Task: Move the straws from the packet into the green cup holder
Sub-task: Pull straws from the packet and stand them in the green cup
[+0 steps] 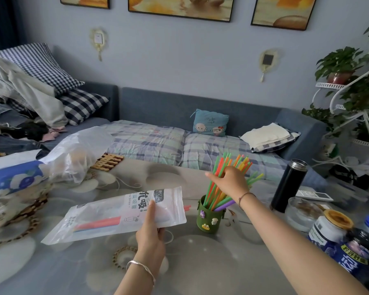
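Left hand (150, 232) holding the packet (124, 213) by its lower edge, thumb on top and fingers closed under the plastic. Packet lifted a little, tilted, its open end pointing right toward the green cup holder (210, 218), just beside it but not touching. Inside the packet, a few red straws (100, 223) lying flat; a red tip showing at the open end.

Right hand (230, 180) over the green cup holder, fingers closed around a bundle of coloured straws (240, 161) in green, orange, yellow and purple. Lower ends of the straws standing in the holder, upper ends fanning out and leaning right. Small figures stuck on the front of the holder.

Free bench (200, 262) surface in front of the holder and between the two arms. Left side crowded: tissue pack (15, 175) and clear plastic bag (79, 152) close to the packet's far corner. Right side tight: black flask (289, 185) standing upright near the fanned straws, then a glass bowl (300, 213) and several jars (328, 228) by the right forearm. Far bench edge just behind the holder, with the bed (158, 141) beyond.

Writing on the packet: large Chinese characters, and the small words "Drink" and "Straw". Labels on the blue jars too blurred to read.
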{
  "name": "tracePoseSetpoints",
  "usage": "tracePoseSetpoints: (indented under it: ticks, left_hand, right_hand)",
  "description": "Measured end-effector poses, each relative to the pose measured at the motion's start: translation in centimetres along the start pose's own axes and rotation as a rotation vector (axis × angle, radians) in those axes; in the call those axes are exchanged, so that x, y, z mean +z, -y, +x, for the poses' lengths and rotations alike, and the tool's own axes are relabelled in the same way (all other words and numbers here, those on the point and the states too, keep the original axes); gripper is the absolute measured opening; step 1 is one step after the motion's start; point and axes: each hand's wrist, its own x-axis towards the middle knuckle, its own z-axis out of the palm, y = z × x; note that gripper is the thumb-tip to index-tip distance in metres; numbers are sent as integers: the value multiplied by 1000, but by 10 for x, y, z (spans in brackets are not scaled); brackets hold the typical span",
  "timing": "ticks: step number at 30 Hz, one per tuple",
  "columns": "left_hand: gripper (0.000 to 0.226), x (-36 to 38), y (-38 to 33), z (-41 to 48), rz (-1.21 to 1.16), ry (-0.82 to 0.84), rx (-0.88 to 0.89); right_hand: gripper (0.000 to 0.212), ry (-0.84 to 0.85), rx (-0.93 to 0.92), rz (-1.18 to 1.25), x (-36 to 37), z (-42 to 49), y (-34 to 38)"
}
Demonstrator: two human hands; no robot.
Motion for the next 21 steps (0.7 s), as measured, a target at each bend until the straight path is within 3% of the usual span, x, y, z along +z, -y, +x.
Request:
tracePoseSetpoints:
  ticks: [3,5,8,15,18,21]
  left_hand:
    - [14,0,-1,-1,-4,-9,1]
    - [15,1,-2,-3,1,-10,-3]
    - [17,1,-3,-5,6,-10,-9]
    - [24,2,-6,-9,-21,0,-12]
    - [32,3,-9,-14,-30,7,-12]
    - [36,5,-14,-22,-32,11,-2]
  right_hand:
    - [33,-319,-183,7,-13,1,10]
    - [23,-415,-311,71,-18,4,14]
    - [55,-380,-391,122,-19,5,13]
    - [44,-143,-432,-158,-21,1,10]
    - [48,-238,-495,-158,-25,-7,17]
    - [38,-383,-598,37,-24,-37,34]
